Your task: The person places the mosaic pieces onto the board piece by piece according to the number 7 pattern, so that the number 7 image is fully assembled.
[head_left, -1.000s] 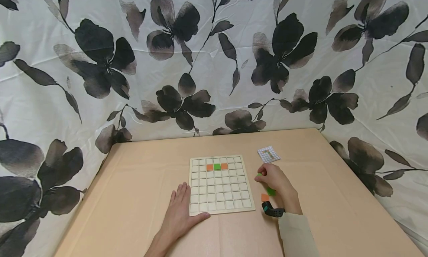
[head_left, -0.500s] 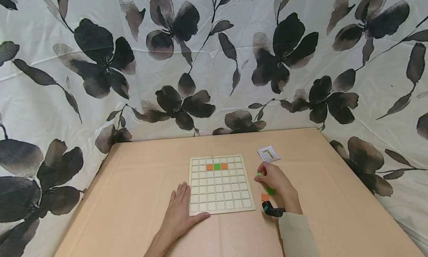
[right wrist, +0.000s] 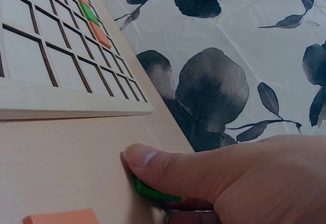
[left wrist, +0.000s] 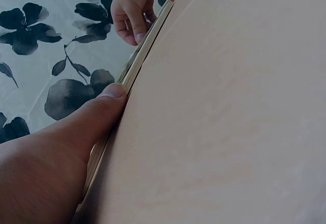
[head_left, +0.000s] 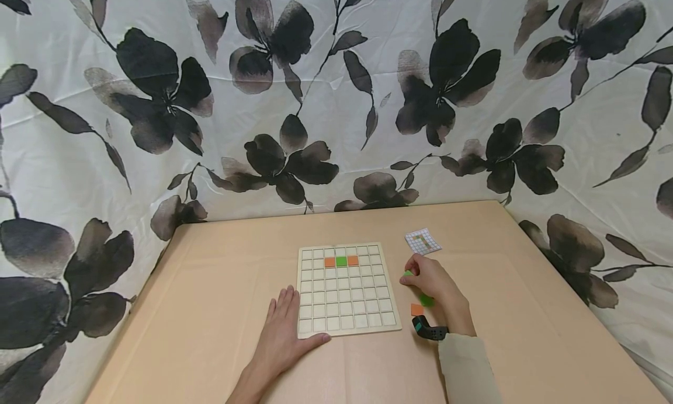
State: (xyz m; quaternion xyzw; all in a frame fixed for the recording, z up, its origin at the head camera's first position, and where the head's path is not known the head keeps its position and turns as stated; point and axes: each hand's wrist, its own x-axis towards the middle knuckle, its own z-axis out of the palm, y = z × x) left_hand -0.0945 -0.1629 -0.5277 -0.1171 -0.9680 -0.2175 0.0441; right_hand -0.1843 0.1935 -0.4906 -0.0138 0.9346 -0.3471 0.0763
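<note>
A pale wooden grid board (head_left: 347,299) lies flat on the table. In one row near its far edge sit an orange tile (head_left: 329,263), a green tile (head_left: 341,262) and a second orange tile (head_left: 353,261). My left hand (head_left: 281,337) rests against the board's left side, fingers straight, its thumb (left wrist: 113,90) on the front corner. Right of the board, my right hand (head_left: 433,282) pinches another green tile (right wrist: 153,191) between thumb and fingers, low over the table. Beside that wrist lie a loose green tile (head_left: 426,300) and a loose orange tile (head_left: 417,310).
Beyond the right hand, a small printed card (head_left: 422,241) with a coloured grid pattern lies on the table (head_left: 221,275). A white cloth (head_left: 368,59) with dark flowers hangs behind the table's far edge. A black band (head_left: 429,330) circles the right wrist.
</note>
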